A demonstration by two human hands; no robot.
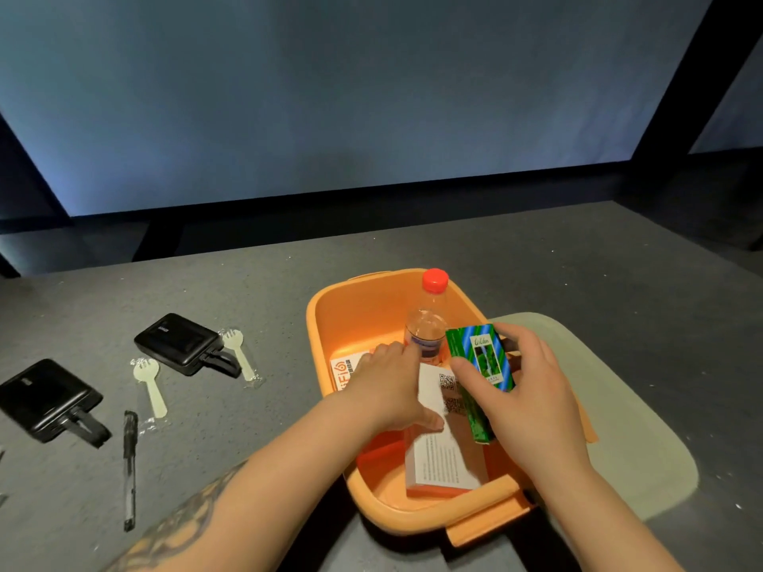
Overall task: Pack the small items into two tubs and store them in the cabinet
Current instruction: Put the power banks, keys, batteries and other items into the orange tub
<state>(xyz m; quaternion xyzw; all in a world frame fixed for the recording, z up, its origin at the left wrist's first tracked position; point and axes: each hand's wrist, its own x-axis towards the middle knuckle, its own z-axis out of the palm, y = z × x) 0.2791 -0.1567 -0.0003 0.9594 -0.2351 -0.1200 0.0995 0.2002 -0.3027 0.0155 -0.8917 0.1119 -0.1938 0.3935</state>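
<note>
An orange tub (351, 319) stands on the grey table, right of centre. Inside it a clear bottle with a red cap (429, 315) stands upright at the far end. A white box with QR codes (441, 456) leans in the tub, and my left hand (388, 390) grips its upper edge. My right hand (532, 398) holds a green and blue box (481, 373) over the tub, just right of the white box. A white card with orange print (344, 371) lies on the tub's floor.
A pale green lid or tub (627, 427) lies under the orange tub's right side. Left on the table are two black power banks (181, 342) (45, 400), two wrapped white spoon-forks (150, 388) (239, 353) and a black pen (130, 468).
</note>
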